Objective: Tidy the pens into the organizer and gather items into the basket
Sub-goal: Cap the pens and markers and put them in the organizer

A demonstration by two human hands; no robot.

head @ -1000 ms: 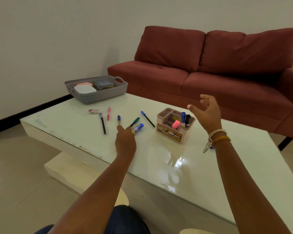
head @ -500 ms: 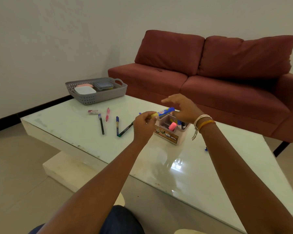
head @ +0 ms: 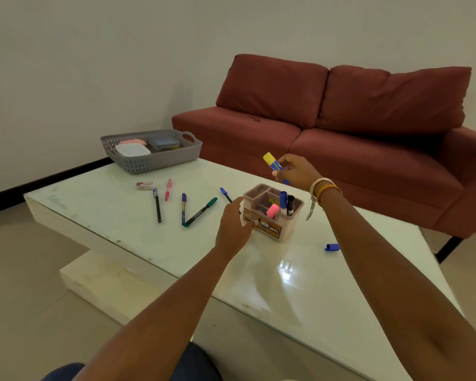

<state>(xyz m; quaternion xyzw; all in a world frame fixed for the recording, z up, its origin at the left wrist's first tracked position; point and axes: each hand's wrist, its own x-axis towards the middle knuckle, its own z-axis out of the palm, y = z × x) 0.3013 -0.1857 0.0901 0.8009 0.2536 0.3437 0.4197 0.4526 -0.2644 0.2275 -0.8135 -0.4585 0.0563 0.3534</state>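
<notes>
A pink organizer (head: 267, 228) stands on the glass table (head: 286, 284) with a blue, a black and a pink marker in it. My right hand (head: 294, 171) grips a blue marker with a yellow end (head: 272, 161), raised just above the organizer's far side. My left hand (head: 235, 222) rests against the organizer's left wall, fingers curled. Several pens lie left of it: a black one (head: 157, 207), a pink one (head: 168, 189), a blue one (head: 183, 209), a green one (head: 201, 211) and another blue one (head: 226, 194). A grey basket (head: 160, 160) sits at the table's far left corner.
The basket holds a white box, a pink box and a blue-lidded box. A small white eraser (head: 144, 185) lies near the pens. A loose blue cap (head: 332, 247) lies right of the organizer. A red sofa (head: 341, 138) stands behind the table.
My left hand picked up the marker and passed it to my right hand, which lifted it above the organizer. My left hand dropped to the organizer's side.
</notes>
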